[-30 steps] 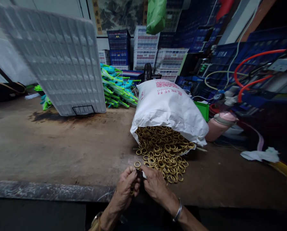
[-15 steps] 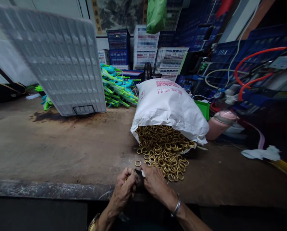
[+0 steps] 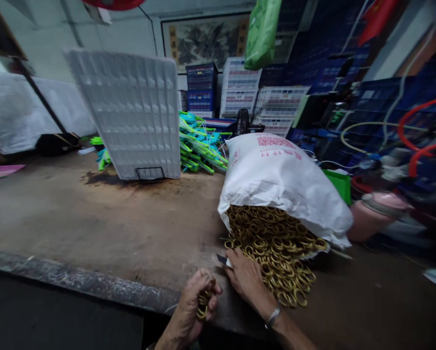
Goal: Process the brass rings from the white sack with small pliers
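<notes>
In the head view, my left hand (image 3: 196, 306) is closed round several brass-coloured rings (image 3: 202, 304), raised at the table's front edge. My right hand (image 3: 247, 277) grips a small knife (image 3: 223, 261) with a dark blade pointing left and a white part by the fingers. That hand rests at the left side of a heap of loose rings (image 3: 289, 277). The heap spills from the mouth of a white woven sack (image 3: 276, 175) lying on its side, with red print on top.
A white ribbed plastic panel (image 3: 134, 116) stands in a black wire holder (image 3: 150, 173) on the wooden table (image 3: 130, 218). Behind it lie green and blue hangers (image 3: 199, 146). A pink bottle (image 3: 374, 214) stands right of the sack. Stacked crates (image 3: 240, 87) line the back.
The hands have moved apart. My right hand with the knife is now at the rings, and the left has turned, showing its rings. The camera view has swung left.
</notes>
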### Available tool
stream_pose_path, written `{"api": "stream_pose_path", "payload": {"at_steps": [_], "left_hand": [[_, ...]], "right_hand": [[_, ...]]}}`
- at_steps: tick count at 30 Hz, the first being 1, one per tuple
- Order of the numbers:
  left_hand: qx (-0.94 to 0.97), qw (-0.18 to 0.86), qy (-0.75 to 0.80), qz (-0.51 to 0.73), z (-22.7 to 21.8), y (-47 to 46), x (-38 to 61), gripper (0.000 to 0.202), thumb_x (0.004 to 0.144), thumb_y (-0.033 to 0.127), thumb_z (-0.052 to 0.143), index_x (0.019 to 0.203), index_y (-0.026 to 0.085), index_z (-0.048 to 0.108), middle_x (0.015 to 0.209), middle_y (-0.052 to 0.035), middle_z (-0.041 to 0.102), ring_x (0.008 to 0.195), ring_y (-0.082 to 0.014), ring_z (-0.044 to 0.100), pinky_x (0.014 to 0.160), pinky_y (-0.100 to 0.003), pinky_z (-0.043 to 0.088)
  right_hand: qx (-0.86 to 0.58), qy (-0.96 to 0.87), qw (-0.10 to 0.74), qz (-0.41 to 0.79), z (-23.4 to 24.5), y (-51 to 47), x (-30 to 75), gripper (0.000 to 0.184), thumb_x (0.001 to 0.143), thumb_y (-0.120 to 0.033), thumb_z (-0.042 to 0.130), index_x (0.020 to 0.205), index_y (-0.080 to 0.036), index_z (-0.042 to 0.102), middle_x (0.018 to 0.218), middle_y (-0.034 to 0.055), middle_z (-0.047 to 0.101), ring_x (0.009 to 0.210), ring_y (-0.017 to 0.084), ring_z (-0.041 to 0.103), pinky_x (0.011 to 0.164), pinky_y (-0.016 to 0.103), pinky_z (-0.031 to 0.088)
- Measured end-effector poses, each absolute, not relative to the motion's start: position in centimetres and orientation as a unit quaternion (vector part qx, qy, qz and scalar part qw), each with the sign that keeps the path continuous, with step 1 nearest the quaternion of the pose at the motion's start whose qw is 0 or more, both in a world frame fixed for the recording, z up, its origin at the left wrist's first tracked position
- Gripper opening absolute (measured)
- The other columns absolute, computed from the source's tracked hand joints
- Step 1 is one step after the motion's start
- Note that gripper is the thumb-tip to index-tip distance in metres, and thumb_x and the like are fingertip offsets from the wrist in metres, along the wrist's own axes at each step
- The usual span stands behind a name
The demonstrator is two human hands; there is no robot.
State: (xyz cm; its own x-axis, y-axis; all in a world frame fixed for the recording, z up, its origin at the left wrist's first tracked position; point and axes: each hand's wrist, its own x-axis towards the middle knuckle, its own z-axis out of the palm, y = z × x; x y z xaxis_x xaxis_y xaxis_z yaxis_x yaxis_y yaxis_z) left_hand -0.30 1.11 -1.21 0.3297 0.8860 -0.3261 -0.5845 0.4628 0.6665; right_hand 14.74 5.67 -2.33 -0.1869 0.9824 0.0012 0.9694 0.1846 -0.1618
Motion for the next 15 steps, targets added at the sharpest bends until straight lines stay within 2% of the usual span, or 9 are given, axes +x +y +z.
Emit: {"api": "stream_pose_path", "payload": {"at_steps": [4, 9, 11, 13, 15], "left_hand": [[0.175, 0.807, 0.312, 0.469, -1.5, 1.5, -0.4, 0.026, 0.069, 0.032, 0.062, 0.088, 0.017, 0.052, 0.066, -0.0002, 0.057, 0.042, -0.0057, 0.047, 0.033, -0.014, 0.024], [0.112, 0.823, 0.300, 0.469, -1.9, 2.1, -0.9, 0.020, 0.064, 0.028, 0.065, 0.074, 0.013, 0.056, 0.066, -0.0028, 0.057, 0.051, -0.0090, 0.054, 0.033, -0.013, 0.022], [0.110, 0.820, 0.300, 0.475, -2.0, 2.2, -0.9, 0.017, 0.063, 0.026, 0.065, 0.069, 0.012, 0.056, 0.067, -0.0043, 0.058, 0.053, -0.0097, 0.055, 0.033, -0.014, 0.022], [0.123, 0.809, 0.308, 0.485, -2.1, 2.4, -0.8, 0.017, 0.060, 0.025, 0.065, 0.064, 0.013, 0.055, 0.069, -0.0055, 0.059, 0.052, -0.0106, 0.055, 0.033, -0.015, 0.022], [0.155, 0.780, 0.339, 0.503, -2.3, 2.7, -0.6, 0.018, 0.057, 0.026, 0.066, 0.060, 0.014, 0.053, 0.063, -0.0047, 0.059, 0.046, -0.0107, 0.052, 0.032, -0.017, 0.023]], "right_hand": [[-0.627, -0.775, 0.054, 0.062, -2.6, 6.2, 14.7, 0.018, 0.078, -0.017, 0.045, 0.094, -0.022, 0.052, 0.090, 0.0050, 0.060, 0.071, 0.019, 0.060, 0.055, 0.025, 0.031], [-0.609, -0.783, 0.099, 0.080, -3.3, 6.6, 15.3, 0.026, 0.071, -0.008, 0.042, 0.090, -0.023, 0.053, 0.079, 0.0031, 0.066, 0.065, 0.020, 0.062, 0.052, 0.025, 0.032], [-0.607, -0.772, 0.129, 0.136, -3.4, 6.8, 15.6, 0.025, 0.072, -0.013, 0.042, 0.090, -0.025, 0.054, 0.070, 0.0016, 0.066, 0.062, 0.020, 0.061, 0.052, 0.025, 0.034], [-0.599, -0.744, 0.184, 0.232, -3.3, 7.1, 15.7, 0.020, 0.072, -0.025, 0.044, 0.088, -0.027, 0.056, 0.063, 0.0003, 0.065, 0.060, 0.020, 0.061, 0.052, 0.024, 0.038], [-0.590, -0.689, 0.264, 0.328, -2.9, 7.3, 15.6, 0.020, 0.068, -0.037, 0.050, 0.081, -0.026, 0.059, 0.067, 0.0009, 0.067, 0.065, 0.020, 0.061, 0.054, 0.024, 0.041]]}}
